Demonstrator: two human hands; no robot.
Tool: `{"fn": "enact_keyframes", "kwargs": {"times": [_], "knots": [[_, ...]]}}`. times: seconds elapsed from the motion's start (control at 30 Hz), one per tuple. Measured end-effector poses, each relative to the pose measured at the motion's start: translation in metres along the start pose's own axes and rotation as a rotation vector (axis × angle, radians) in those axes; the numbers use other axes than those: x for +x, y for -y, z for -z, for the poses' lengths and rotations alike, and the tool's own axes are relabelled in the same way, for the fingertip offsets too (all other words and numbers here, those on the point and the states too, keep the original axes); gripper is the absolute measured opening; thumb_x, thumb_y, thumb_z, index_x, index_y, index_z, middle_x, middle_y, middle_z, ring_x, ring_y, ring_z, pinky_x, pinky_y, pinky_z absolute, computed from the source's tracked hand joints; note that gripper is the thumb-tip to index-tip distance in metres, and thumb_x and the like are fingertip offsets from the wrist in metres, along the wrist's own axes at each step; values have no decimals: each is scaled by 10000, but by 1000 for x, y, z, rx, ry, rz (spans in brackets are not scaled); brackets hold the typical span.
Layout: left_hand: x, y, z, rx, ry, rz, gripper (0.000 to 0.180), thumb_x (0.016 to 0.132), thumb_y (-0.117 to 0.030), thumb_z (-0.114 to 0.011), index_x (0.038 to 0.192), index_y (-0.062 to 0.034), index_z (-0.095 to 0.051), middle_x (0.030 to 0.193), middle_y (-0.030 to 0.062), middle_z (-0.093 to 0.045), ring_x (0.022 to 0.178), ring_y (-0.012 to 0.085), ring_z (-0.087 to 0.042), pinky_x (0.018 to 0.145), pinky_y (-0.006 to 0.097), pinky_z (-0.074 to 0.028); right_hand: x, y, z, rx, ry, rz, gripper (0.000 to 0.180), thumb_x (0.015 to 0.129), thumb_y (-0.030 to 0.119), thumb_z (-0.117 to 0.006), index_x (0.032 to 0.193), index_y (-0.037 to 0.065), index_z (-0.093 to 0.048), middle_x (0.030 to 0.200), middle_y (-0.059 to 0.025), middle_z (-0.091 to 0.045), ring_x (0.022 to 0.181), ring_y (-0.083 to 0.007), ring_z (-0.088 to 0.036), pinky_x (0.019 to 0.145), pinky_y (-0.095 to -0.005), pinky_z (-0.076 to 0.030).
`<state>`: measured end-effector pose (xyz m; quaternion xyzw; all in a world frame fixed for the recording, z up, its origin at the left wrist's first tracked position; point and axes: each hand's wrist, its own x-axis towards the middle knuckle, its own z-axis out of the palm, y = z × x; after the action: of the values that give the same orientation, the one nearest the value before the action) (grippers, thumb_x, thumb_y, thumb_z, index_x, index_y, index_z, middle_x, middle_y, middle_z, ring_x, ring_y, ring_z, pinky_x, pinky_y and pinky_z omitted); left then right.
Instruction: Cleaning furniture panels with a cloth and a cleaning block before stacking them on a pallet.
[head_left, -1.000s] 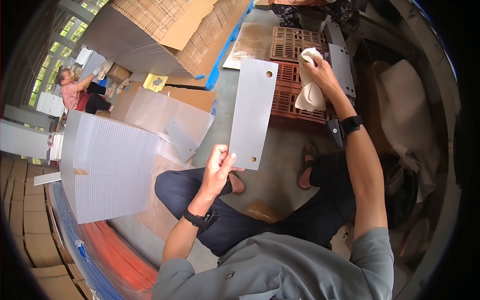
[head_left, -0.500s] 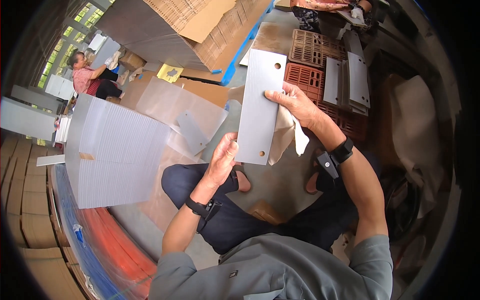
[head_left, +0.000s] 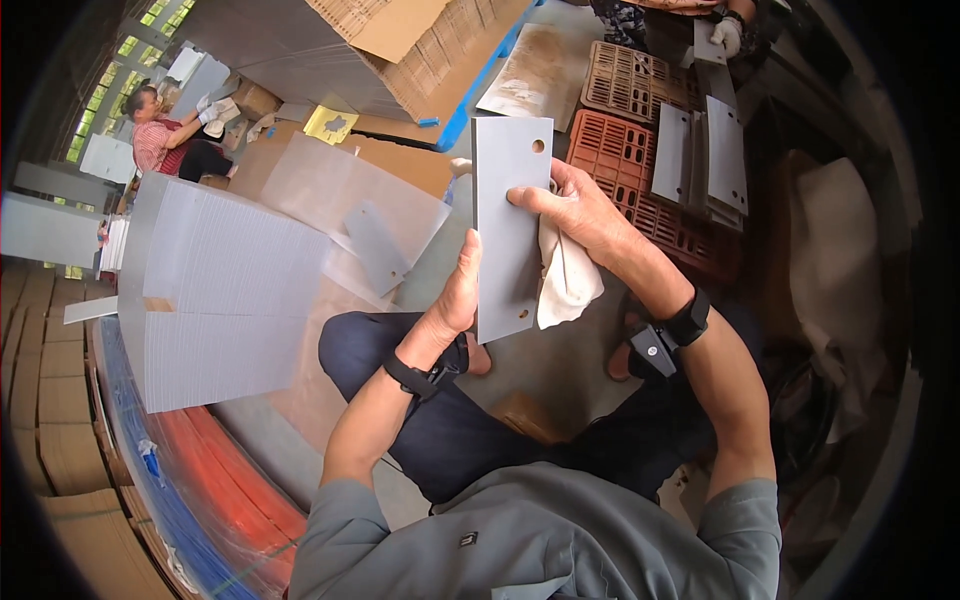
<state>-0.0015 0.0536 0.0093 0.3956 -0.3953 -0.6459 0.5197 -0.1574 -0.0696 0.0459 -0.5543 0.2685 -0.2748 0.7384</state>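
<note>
A long, flat grey panel [head_left: 503,250] with a round hole near each end is held upright in front of me. My right hand [head_left: 585,215] grips its right edge, thumb on the face, with a cream cloth [head_left: 567,280] hanging beneath the palm beside the panel. At the opposite edge, my left hand [head_left: 458,288] supports the lower part; its thumb lies along the edge and the other fingers are hidden behind the panel. Another grey panel with holes [head_left: 376,250] lies on a translucent sheet to the left.
A large stack of grey panels [head_left: 235,290] stands at left. More panels [head_left: 722,165] lean on orange and brown plastic crates [head_left: 612,160] at right. One co-worker [head_left: 165,140] sits far left; another person's gloved hand [head_left: 727,36] shows at top right. Cardboard [head_left: 440,70] is piled behind.
The panel has shifted slightly left and down and stands more upright. My left thumb has moved up along its edge. The cloth now hangs bunched below my right hand.
</note>
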Motion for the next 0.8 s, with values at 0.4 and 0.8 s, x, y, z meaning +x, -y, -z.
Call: {"fn": "enact_keyframes", "kwargs": {"times": [0.4, 0.8], "knots": [[5, 11, 8, 55, 11, -49, 888, 1023, -679, -247, 1570, 16, -177, 1561, 179, -333, 1431, 272, -375, 1178, 401, -331, 1, 10, -9, -69, -51, -82, 677, 830, 367, -729, 1332, -35, -519, 1153, -152, -638, 1035, -212, -630, 935, -342, -511], [8, 15, 10, 93, 21, -22, 853, 1033, -657, -221, 1572, 3, -184, 1579, 173, -318, 1458, 278, -337, 1197, 412, -297, 1, 9, -5, -119, -55, -95, 727, 858, 378, -728, 1391, -40, -466, 1210, -212, -635, 1081, -265, -669, 953, -392, -559]]}}
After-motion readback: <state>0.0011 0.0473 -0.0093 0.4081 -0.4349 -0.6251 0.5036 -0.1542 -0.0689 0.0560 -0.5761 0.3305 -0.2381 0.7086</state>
